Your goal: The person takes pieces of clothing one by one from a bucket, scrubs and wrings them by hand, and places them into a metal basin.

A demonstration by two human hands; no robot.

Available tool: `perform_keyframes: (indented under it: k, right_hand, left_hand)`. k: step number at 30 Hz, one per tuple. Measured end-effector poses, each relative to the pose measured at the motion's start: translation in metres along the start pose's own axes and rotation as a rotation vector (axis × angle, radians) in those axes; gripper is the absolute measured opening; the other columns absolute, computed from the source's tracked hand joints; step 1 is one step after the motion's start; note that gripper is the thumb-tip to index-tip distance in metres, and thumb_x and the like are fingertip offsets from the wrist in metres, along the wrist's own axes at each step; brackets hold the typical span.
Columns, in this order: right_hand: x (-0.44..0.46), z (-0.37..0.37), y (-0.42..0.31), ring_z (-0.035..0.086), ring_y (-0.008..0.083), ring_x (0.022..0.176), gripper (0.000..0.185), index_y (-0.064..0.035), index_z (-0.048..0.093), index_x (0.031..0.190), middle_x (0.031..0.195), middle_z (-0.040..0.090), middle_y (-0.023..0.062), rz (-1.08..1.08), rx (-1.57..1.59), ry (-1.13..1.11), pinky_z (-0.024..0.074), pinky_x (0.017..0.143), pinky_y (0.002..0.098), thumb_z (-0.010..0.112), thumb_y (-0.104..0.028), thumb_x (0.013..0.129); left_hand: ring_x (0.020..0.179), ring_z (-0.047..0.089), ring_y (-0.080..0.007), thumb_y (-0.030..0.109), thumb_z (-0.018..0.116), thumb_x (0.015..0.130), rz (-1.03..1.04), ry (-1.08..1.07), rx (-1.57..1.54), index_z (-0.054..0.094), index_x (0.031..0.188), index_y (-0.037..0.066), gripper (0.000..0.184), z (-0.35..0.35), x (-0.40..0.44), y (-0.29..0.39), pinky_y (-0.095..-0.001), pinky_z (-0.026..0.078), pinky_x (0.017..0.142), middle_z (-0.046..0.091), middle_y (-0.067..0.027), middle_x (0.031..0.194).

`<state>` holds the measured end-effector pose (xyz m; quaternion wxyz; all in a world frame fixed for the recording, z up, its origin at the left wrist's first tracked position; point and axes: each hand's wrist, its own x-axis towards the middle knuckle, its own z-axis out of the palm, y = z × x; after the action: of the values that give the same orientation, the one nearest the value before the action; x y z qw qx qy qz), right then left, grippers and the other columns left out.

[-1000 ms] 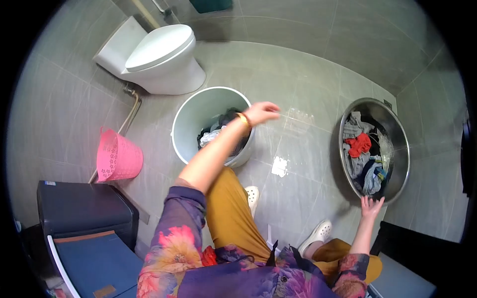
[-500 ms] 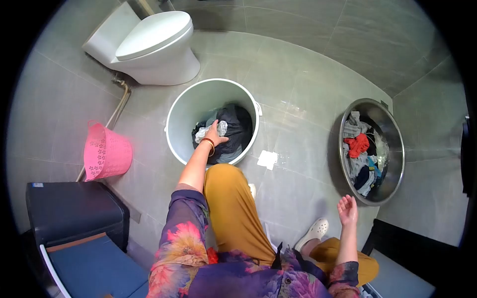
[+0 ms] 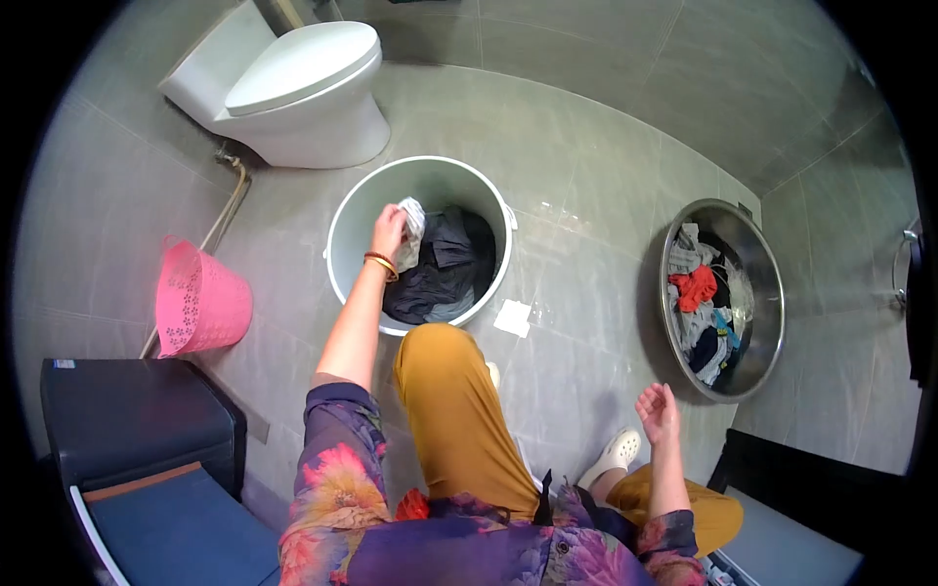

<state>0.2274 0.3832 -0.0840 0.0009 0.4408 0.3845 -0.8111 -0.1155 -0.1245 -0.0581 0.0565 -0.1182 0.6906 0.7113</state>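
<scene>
Inside the big white bucket [image 3: 360,195], dark clothes [image 3: 445,264] lie heaped at the bottom. My left hand [image 3: 390,231] is closed on a light, white-and-grey piece of cloth [image 3: 412,232], which hangs down within the bucket on its left side. What kind of garment it is cannot be made out. My right hand [image 3: 659,414] hovers with nothing in it, palm turned up and fingers loosely apart. Nearest to that hand stands a steel basin [image 3: 767,337] with grey, red, blue and dark clothes [image 3: 696,286] in it and some water.
A white toilet [image 3: 313,88] stands at the back left. The pink perforated basket [image 3: 205,303] leans near the left wall, above a black bin-like box [image 3: 137,420]. A white square [image 3: 513,317] lies on the wet tiled floor between bucket and basin.
My left hand has lifted the light cloth off the dark clothes and moved up and left inside the bucket. My right hand has shifted slightly left, still empty.
</scene>
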Motion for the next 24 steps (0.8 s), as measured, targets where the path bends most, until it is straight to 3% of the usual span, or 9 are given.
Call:
perform_keyframes:
  k: [6, 10, 14, 16, 17, 19, 21, 22, 24]
  right_hand:
    - [-0.005, 0.052, 0.007, 0.059, 0.0259, 0.082, 0.042, -0.0023, 0.05, 0.106, 0.095, 0.058, 0.0144, 0.133, 0.031, -0.149, 0.0501, 0.073, 0.0393, 0.047, -0.04, 0.087]
    - [-0.025, 0.119, 0.002, 0.046, 0.0363, 0.109, 0.065, 0.0004, 0.028, 0.129, 0.126, 0.038, 0.0233, 0.234, 0.066, -0.405, 0.0399, 0.09, 0.0508, 0.04, -0.048, 0.088]
    - [-0.05, 0.185, -0.024, 0.038, 0.0402, 0.116, 0.072, -0.0023, 0.013, 0.135, 0.134, 0.027, 0.0239, 0.293, 0.141, -0.549, 0.0363, 0.092, 0.055, 0.035, -0.051, 0.088]
    - [-0.047, 0.196, -0.035, 0.045, 0.0343, 0.111, 0.064, -0.002, 0.027, 0.13, 0.126, 0.039, 0.0211, 0.281, 0.223, -0.527, 0.0386, 0.089, 0.0543, 0.038, -0.049, 0.088]
    - [-0.018, 0.183, -0.027, 0.054, 0.0296, 0.101, 0.054, -0.0036, 0.044, 0.116, 0.111, 0.052, 0.0173, 0.163, 0.284, -0.648, 0.042, 0.087, 0.0508, 0.043, -0.049, 0.086]
    - [0.032, 0.143, -0.009, 0.057, 0.025, 0.095, 0.037, -0.0031, 0.05, 0.11, 0.106, 0.057, 0.0119, 0.144, 0.221, -0.419, 0.0477, 0.081, 0.0438, 0.04, -0.033, 0.09]
    - [0.023, 0.123, -0.016, 0.057, 0.0251, 0.095, 0.034, -0.0024, 0.05, 0.11, 0.108, 0.057, 0.0115, 0.11, 0.163, -0.338, 0.0486, 0.081, 0.0414, 0.038, -0.028, 0.091]
    - [0.006, 0.115, -0.021, 0.057, 0.025, 0.097, 0.034, -0.0016, 0.049, 0.111, 0.11, 0.056, 0.0113, 0.131, 0.279, -0.345, 0.0476, 0.083, 0.0404, 0.037, -0.026, 0.091]
    - [-0.025, 0.108, -0.026, 0.056, 0.0249, 0.099, 0.034, -0.0008, 0.049, 0.112, 0.113, 0.055, 0.0112, 0.153, 0.397, -0.338, 0.0467, 0.084, 0.0393, 0.037, -0.024, 0.091]
  left_hand:
    - [0.073, 0.057, -0.0175, 0.026, 0.038, 0.093, 0.293, -0.15, -0.362, 0.045, 0.11, 0.004, 0.029, 0.051, -0.047, 0.118, -0.031, 0.048, 0.067, 0.054, -0.0077, 0.093]
    - [0.077, 0.051, -0.0128, 0.028, 0.05, 0.089, 0.321, -0.353, -0.377, 0.037, 0.123, 0.008, 0.042, 0.124, -0.1, 0.161, -0.028, 0.046, 0.069, 0.048, -0.0021, 0.087]
    - [0.086, 0.05, -0.0116, 0.017, 0.058, 0.083, 0.285, -0.758, -0.155, 0.036, 0.125, 0.009, 0.048, 0.204, -0.163, 0.142, -0.0256, 0.043, 0.077, 0.049, -0.0015, 0.092]
    - [0.087, 0.05, -0.0104, 0.017, 0.055, 0.084, 0.128, -0.934, -0.107, 0.039, 0.123, 0.007, 0.043, 0.24, -0.193, 0.114, -0.0249, 0.043, 0.079, 0.05, -0.0014, 0.096]
    - [0.086, 0.051, -0.0097, 0.017, 0.053, 0.086, 0.091, -0.988, -0.076, 0.041, 0.12, 0.006, 0.038, 0.255, -0.209, 0.096, -0.0244, 0.043, 0.078, 0.051, -0.0015, 0.094]
    - [0.085, 0.051, -0.0091, 0.017, 0.05, 0.087, 0.048, -1.059, -0.045, 0.043, 0.118, 0.005, 0.034, 0.279, -0.217, 0.065, -0.0238, 0.043, 0.077, 0.051, -0.0016, 0.092]
    - [0.084, 0.052, -0.0098, 0.02, 0.046, 0.09, 0.224, -0.872, 0.056, 0.045, 0.113, 0.004, 0.029, 0.299, -0.214, 0.035, -0.0235, 0.044, 0.076, 0.054, -0.0027, 0.089]
    - [0.084, 0.052, -0.0098, 0.02, 0.046, 0.09, 0.214, -0.891, 0.053, 0.045, 0.113, 0.004, 0.029, 0.305, -0.206, 0.022, -0.0235, 0.044, 0.076, 0.054, -0.0027, 0.089]
    - [0.084, 0.053, -0.0104, 0.022, 0.043, 0.091, 0.04, -0.619, -0.119, 0.046, 0.111, 0.003, 0.027, 0.312, -0.185, -0.004, -0.0244, 0.043, 0.079, 0.056, -0.0039, 0.089]
